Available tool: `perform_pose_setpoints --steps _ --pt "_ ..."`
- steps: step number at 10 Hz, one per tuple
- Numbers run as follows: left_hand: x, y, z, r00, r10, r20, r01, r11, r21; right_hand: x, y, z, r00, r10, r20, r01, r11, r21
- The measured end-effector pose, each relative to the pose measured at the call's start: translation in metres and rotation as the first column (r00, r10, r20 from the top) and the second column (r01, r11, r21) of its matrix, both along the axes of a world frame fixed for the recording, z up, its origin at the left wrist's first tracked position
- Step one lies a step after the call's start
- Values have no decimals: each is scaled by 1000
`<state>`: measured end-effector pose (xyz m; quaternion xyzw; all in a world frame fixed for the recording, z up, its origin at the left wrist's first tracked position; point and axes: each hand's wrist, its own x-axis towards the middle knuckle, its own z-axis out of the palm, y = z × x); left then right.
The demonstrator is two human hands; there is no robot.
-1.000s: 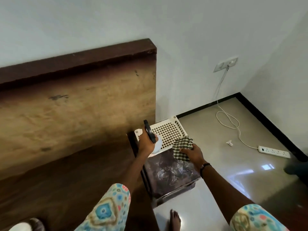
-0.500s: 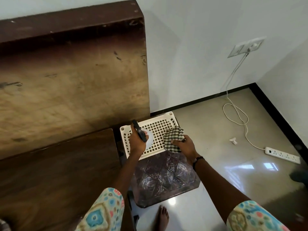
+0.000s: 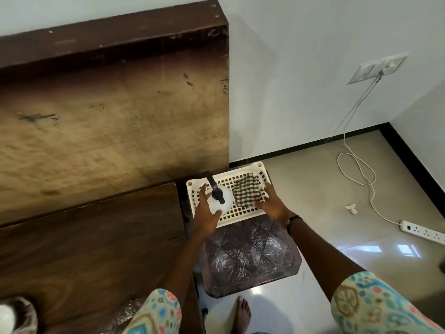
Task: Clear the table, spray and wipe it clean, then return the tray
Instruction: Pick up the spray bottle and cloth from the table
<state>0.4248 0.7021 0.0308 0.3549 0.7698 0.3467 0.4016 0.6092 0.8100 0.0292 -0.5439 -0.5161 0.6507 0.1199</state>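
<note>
— How many things are on the small table (image 3: 252, 259), and where?

— Three. One white plastic tray (image 3: 240, 213) with a square-holed lattice floor sits on the far half of the dark, glossy table top. In the tray lie one spray bottle (image 3: 220, 197), round and white with a black trigger head, and one checked cloth (image 3: 248, 190), green and white, crumpled.

— And the hands?

— Two, both over the tray. The left hand (image 3: 207, 213) has its fingers loosely spread around the bottle, thumb at its near side; I can't tell whether it grips or only touches. The right hand (image 3: 272, 203) lies flat, fingers pressing the cloth's near edge.

— What's around?

— A tall worn wooden headboard (image 3: 113, 112) left of the table, and a dark wooden platform (image 3: 91, 239) beside it. On the shiny tiled floor, one white power strip (image 3: 422, 231), its cord (image 3: 356, 165) looping up to a wall socket (image 3: 378, 68). One bare foot (image 3: 242, 314) stands just before the table.
</note>
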Motion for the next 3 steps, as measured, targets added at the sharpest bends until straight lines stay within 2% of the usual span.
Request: perform_pose_setpoints --steps 1,2,3 --pt "1 -13 1 1000 12 8 -12 1000 -9 7 -11 8 976 46 212 -72 991 115" --pt "4 -26 7 998 45 41 -45 999 -1 16 -27 12 923 68 378 -114 988 100" --pt "6 -42 21 997 49 54 -48 999 -16 14 -47 23 880 169 445 -218 974 61"
